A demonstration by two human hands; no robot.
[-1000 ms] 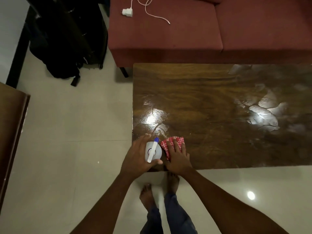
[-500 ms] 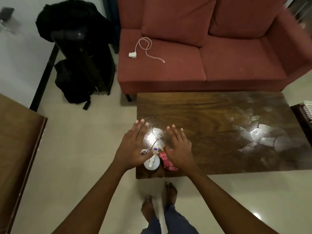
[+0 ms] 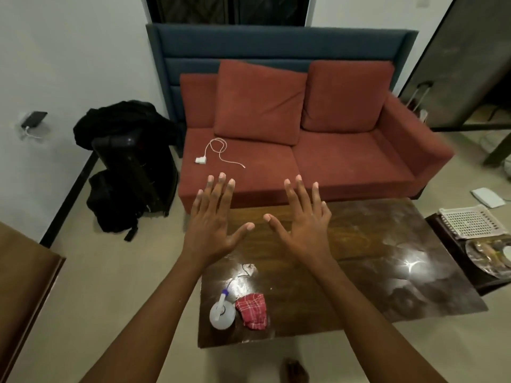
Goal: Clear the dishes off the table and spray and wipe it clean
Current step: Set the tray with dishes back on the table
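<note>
Standing at the near-left corner of the table (image 3: pixel 345 272), the spray bottle (image 3: pixel 222 310) is resting just beside the crumpled red cloth (image 3: pixel 253 310), while beyond them the left hand (image 3: pixel 211 230) and right hand (image 3: pixel 304 230) are hovering, fingers spread and empty, before the sofa (image 3: pixel 345 158).

There is a single view, worn on the person's head. It looks forward and steeply down from above the near left corner of the worktop (image 3: pixel 359 286), close enough that this corner fills the lower middle of the frame. It faces across the worktop toward the sofa (image 3: pixel 345 161) beyond the far edge. Both arms enter from the bottom edge, with the left grip (image 3: pixel 213 230) and right grip (image 3: pixel 304 230) raised over the worktop's far left part. A foot (image 3: pixel 297 371) shows just below the near edge. The wide lens bends straight lines toward the frame's sides.
</note>
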